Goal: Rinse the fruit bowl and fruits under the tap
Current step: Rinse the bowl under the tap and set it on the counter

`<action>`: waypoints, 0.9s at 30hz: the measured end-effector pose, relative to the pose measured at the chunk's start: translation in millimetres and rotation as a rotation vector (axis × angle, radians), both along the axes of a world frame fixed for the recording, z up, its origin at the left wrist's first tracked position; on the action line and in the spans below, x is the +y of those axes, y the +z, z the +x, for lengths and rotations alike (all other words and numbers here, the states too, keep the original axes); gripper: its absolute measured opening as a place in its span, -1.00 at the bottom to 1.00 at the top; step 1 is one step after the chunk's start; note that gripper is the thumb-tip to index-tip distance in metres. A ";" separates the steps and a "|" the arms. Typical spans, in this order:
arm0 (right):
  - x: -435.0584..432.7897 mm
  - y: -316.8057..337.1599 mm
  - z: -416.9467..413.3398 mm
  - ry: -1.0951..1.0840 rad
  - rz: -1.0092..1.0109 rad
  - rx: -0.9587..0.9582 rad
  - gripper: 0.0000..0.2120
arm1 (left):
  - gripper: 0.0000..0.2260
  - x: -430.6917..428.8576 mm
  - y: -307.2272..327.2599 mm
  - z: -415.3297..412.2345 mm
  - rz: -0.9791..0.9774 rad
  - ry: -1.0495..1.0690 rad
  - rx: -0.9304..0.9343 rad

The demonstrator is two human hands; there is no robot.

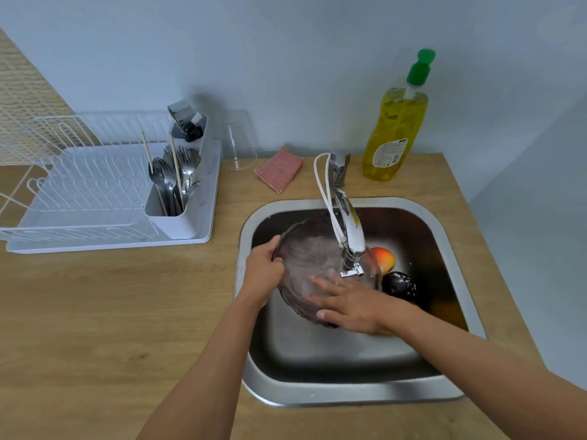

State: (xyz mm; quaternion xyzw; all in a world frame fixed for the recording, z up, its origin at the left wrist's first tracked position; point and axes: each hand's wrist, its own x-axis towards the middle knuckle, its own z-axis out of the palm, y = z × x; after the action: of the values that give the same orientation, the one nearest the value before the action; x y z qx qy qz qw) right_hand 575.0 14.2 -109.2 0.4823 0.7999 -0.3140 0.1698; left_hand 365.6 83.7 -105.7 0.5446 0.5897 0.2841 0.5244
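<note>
Left grip on bowl rim

Bowl in sink, rack left.

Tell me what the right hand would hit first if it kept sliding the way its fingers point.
Probably the left hand: the right hand lies flat inside the bowl, fingers aimed up-left across it toward the rim the left hand grips. Depth is unclear.
</note>
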 end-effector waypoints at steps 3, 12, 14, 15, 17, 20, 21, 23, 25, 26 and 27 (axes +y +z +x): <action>12.5 -5.0 -11.6 -0.028 0.076 0.039 -0.36 | -0.48 -3.8 0.9 4.1 -0.050 -0.074 -0.050; 28.0 -14.3 4.4 -0.010 0.137 0.012 -0.26 | -0.47 -9.1 6.1 10.2 -0.099 -0.098 -0.114; 38.2 -12.4 7.1 -0.044 0.210 -0.035 -0.25 | -0.51 -7.3 8.5 8.0 -0.075 -0.072 -0.078; 41.8 -9.9 11.3 -0.055 0.220 -0.061 -0.23 | -0.46 -5.5 10.0 5.4 -0.061 -0.040 -0.049; 43.3 -4.2 20.9 -0.085 0.211 -0.046 -0.22 | -0.46 -0.9 13.2 -1.8 -0.015 0.013 0.049; 36.2 6.8 30.6 -0.218 0.191 0.126 -0.36 | -0.45 3.7 18.3 -10.7 0.093 0.039 0.214; 33.3 9.7 33.5 -0.256 0.207 0.171 -0.42 | -0.45 3.8 20.3 -12.5 0.124 0.048 0.231; 27.2 14.3 37.9 -0.295 0.293 0.227 -0.63 | -0.45 2.8 24.4 -15.7 0.198 0.057 0.274; 19.8 15.5 44.0 -0.293 0.378 0.252 -0.76 | -0.44 1.2 28.2 -16.3 0.272 0.058 0.333; 15.9 15.7 48.8 -0.293 0.397 0.260 -0.79 | -0.43 0.3 30.1 -16.0 0.304 0.061 0.350; 11.7 15.7 54.5 -0.295 0.390 0.260 -0.81 | -0.42 -0.3 31.5 -15.5 0.328 0.064 0.361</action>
State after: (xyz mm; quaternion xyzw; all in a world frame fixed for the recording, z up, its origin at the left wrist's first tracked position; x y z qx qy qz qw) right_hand 629.5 26.0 -93.5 0.5729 0.7814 -0.2349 -0.0780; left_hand 350.0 83.4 -74.2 0.6454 0.6369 0.2904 0.3058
